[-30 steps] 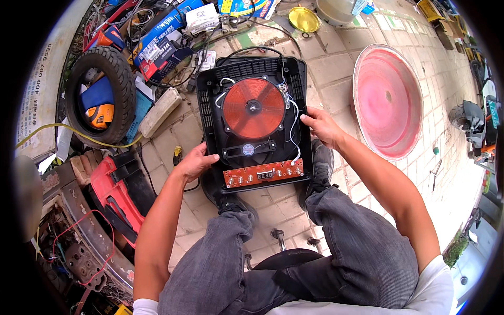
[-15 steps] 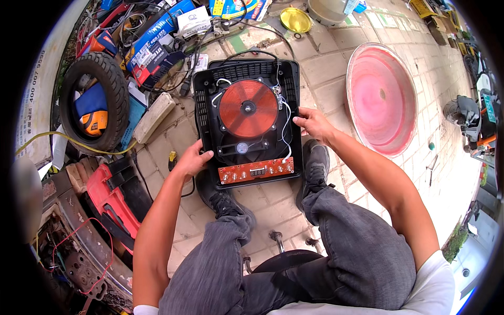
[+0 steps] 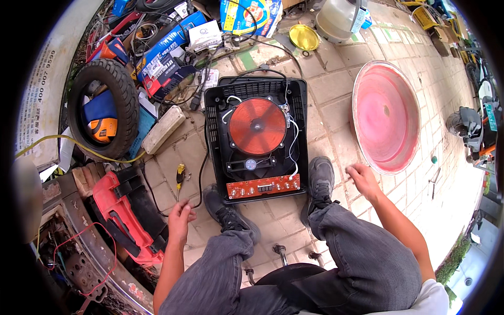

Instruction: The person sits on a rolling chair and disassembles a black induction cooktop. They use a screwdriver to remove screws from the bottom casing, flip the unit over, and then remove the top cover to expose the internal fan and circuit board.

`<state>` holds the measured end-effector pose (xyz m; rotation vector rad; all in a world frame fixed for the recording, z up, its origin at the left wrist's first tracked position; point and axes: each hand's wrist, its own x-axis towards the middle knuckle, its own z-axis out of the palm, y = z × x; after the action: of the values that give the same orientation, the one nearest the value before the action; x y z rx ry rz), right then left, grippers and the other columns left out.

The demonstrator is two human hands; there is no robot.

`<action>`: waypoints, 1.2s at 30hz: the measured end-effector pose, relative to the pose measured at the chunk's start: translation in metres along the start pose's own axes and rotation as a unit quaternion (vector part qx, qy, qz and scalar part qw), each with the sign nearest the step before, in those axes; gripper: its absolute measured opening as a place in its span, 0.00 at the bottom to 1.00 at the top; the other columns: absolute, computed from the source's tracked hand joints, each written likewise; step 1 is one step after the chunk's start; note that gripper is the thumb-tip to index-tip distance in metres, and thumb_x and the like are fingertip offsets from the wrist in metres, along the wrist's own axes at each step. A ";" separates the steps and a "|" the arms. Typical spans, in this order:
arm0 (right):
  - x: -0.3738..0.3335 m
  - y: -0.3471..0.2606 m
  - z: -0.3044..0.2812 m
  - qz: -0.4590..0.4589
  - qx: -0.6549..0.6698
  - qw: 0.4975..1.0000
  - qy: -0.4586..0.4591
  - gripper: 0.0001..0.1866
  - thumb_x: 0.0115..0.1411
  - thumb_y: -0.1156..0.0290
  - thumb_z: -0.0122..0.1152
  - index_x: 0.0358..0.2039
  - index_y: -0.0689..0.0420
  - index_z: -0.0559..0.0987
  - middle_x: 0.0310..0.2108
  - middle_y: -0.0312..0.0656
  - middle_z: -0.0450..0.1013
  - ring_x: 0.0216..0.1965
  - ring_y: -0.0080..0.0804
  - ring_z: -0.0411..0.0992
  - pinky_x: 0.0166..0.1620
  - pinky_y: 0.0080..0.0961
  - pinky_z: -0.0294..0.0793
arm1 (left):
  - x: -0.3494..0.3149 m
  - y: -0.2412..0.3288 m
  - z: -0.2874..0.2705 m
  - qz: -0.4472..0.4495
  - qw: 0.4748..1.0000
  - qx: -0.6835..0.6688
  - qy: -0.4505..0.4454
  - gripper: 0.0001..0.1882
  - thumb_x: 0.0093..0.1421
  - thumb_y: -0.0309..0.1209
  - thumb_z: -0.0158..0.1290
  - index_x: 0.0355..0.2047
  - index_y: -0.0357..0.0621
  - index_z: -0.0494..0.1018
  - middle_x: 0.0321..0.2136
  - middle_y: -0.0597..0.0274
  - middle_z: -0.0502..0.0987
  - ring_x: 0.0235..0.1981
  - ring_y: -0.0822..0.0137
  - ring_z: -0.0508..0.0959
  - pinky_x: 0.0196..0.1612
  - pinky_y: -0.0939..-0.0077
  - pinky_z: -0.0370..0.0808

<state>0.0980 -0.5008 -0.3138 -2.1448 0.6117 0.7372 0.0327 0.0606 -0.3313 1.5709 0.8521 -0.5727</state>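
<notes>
An opened induction cooker lies on the paving between my shoes, its black plastic housing [image 3: 211, 152] facing up. Inside sit a round copper coil [image 3: 244, 126], white wires and, along the near edge, a red-orange circuit board [image 3: 252, 188] with a small display. My left hand [image 3: 180, 223] is off the housing, fingers loosely bent and apart, by the shaft end of a yellow-and-black screwdriver [image 3: 180, 176]; whether it touches the shaft I cannot tell. My right hand [image 3: 365, 181] hovers right of my right shoe, fingers slightly curled, holding nothing.
A pink basin [image 3: 386, 118] stands at the right. At the left are a tyre [image 3: 102, 107], a white power strip [image 3: 164, 128] and a red-and-black tool case [image 3: 126, 215]. A black cable [image 3: 203, 176] loops beside the cooker. A yellow dish [image 3: 304, 37] lies at the back.
Both hands have let go of the cooker's housing. My left hand has moved down and nearer to me, toward the screwdriver; my right hand has moved away to the right.
</notes>
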 end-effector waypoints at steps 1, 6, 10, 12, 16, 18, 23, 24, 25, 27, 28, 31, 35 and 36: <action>-0.022 0.040 -0.005 0.015 -0.048 0.999 0.014 0.17 0.62 0.62 0.52 0.34 0.66 0.79 0.27 0.47 0.77 0.32 0.34 0.75 0.39 0.32 0.72 | -0.020 -0.021 -0.011 -0.028 0.999 0.011 0.010 0.20 0.65 0.32 0.49 0.56 0.37 0.68 0.43 0.57 0.75 0.37 0.72 0.75 0.40 0.78 0.76; -0.143 0.119 0.005 0.093 -0.240 0.833 -0.490 0.19 0.62 0.60 0.51 0.45 0.59 0.79 0.40 0.49 0.78 0.44 0.41 0.75 0.49 0.33 0.71 | -0.094 -0.136 -0.037 -0.215 0.971 0.096 -0.028 0.15 0.65 0.33 0.48 0.46 0.37 0.74 0.33 0.57 0.79 0.31 0.70 0.77 0.36 0.76 0.75; -0.169 0.083 0.053 0.079 -0.147 0.765 -0.622 0.21 0.63 0.57 0.53 0.49 0.58 0.78 0.43 0.47 0.77 0.47 0.37 0.74 0.52 0.31 0.69 | -0.126 -0.174 -0.030 -0.253 0.957 0.131 -0.050 0.15 0.64 0.35 0.48 0.44 0.37 0.75 0.31 0.56 0.79 0.31 0.68 0.77 0.36 0.73 0.75; -0.175 0.076 0.076 0.097 -0.106 0.777 -0.613 0.22 0.64 0.56 0.54 0.51 0.58 0.77 0.45 0.46 0.77 0.48 0.35 0.73 0.54 0.30 0.69 | -0.114 -0.163 -0.031 -0.212 0.958 0.178 -0.073 0.15 0.64 0.36 0.48 0.42 0.37 0.75 0.30 0.55 0.79 0.31 0.67 0.78 0.36 0.72 0.75; -0.167 0.051 0.102 0.094 -0.062 0.779 -0.617 0.26 0.64 0.53 0.56 0.55 0.58 0.74 0.46 0.44 0.76 0.50 0.30 0.72 0.55 0.28 0.67 | -0.105 -0.124 -0.035 -0.092 0.963 0.245 -0.063 0.15 0.64 0.38 0.48 0.39 0.38 0.76 0.28 0.54 0.79 0.30 0.65 0.78 0.35 0.69 0.74; -0.164 0.047 0.108 0.110 -0.042 0.762 -0.637 0.27 0.64 0.52 0.58 0.56 0.58 0.73 0.46 0.45 0.76 0.49 0.31 0.72 0.55 0.29 0.68 | -0.092 -0.097 -0.039 -0.037 0.966 0.254 -0.030 0.16 0.64 0.39 0.49 0.38 0.38 0.76 0.27 0.53 0.79 0.30 0.63 0.79 0.35 0.68 0.74; -0.166 0.031 0.111 0.042 -0.054 0.783 -0.619 0.28 0.63 0.53 0.59 0.57 0.57 0.73 0.46 0.47 0.75 0.48 0.34 0.72 0.53 0.29 0.68 | -0.042 -0.040 -0.052 0.052 0.980 0.162 0.102 0.13 0.63 0.34 0.52 0.39 0.35 0.76 0.24 0.61 0.78 0.23 0.74 0.74 0.29 0.77 0.73; -0.166 0.030 0.115 0.012 -0.044 0.790 -0.612 0.28 0.63 0.53 0.59 0.57 0.57 0.72 0.46 0.48 0.74 0.48 0.33 0.71 0.53 0.28 0.68 | -0.032 -0.041 -0.056 0.043 0.976 0.175 0.120 0.12 0.62 0.33 0.54 0.39 0.34 0.76 0.25 0.61 0.78 0.24 0.75 0.74 0.29 0.77 0.73; -0.169 0.027 0.120 -0.014 -0.033 0.799 -0.600 0.28 0.63 0.53 0.59 0.58 0.57 0.72 0.47 0.48 0.74 0.49 0.33 0.71 0.53 0.28 0.67 | -0.022 -0.037 -0.053 0.061 0.975 0.179 0.120 0.12 0.62 0.33 0.54 0.39 0.34 0.76 0.24 0.61 0.78 0.24 0.75 0.74 0.30 0.76 0.73; -0.173 0.028 0.137 0.038 -0.011 0.762 -0.647 0.30 0.63 0.56 0.58 0.63 0.55 0.66 0.55 0.48 0.69 0.55 0.33 0.67 0.58 0.28 0.64 | -0.005 -0.021 -0.048 0.099 0.967 0.198 0.125 0.12 0.62 0.33 0.54 0.38 0.35 0.76 0.24 0.61 0.78 0.25 0.75 0.75 0.30 0.76 0.73; -0.170 0.035 0.146 0.017 -0.008 0.743 -0.669 0.31 0.63 0.60 0.58 0.64 0.55 0.64 0.57 0.47 0.68 0.58 0.33 0.65 0.59 0.28 0.63 | 0.003 -0.018 -0.048 0.101 0.962 0.213 0.137 0.12 0.60 0.32 0.56 0.38 0.34 0.76 0.25 0.59 0.77 0.26 0.72 0.76 0.32 0.75 0.73; -0.164 0.047 0.171 -0.014 -0.032 0.703 -0.711 0.33 0.63 0.62 0.57 0.66 0.56 0.60 0.61 0.47 0.65 0.61 0.33 0.63 0.62 0.28 0.61 | 0.037 0.004 -0.032 0.199 0.926 0.284 0.152 0.15 0.56 0.35 0.58 0.37 0.34 0.76 0.31 0.46 0.78 0.35 0.49 0.78 0.40 0.60 0.74; -0.157 0.004 0.173 -0.041 -0.079 0.682 -0.726 0.41 0.59 0.46 0.58 0.65 0.58 0.61 0.58 0.50 0.68 0.57 0.40 0.68 0.60 0.32 0.64 | 0.083 0.020 -0.024 0.225 0.873 0.416 0.123 0.21 0.51 0.35 0.62 0.43 0.36 0.73 0.38 0.44 0.75 0.41 0.45 0.75 0.43 0.55 0.73; -0.154 0.023 0.182 -0.099 -0.073 0.668 -0.733 0.41 0.60 0.43 0.54 0.64 0.59 0.61 0.58 0.53 0.68 0.56 0.45 0.68 0.59 0.35 0.65 | 0.089 0.026 -0.019 0.197 0.872 0.433 0.113 0.21 0.51 0.36 0.63 0.42 0.37 0.73 0.39 0.45 0.75 0.42 0.45 0.75 0.44 0.55 0.73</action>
<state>-0.0817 -0.3428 -0.3185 -1.0183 -0.5746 1.9992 0.1052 0.0963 -0.3800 2.5994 0.4029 -0.4980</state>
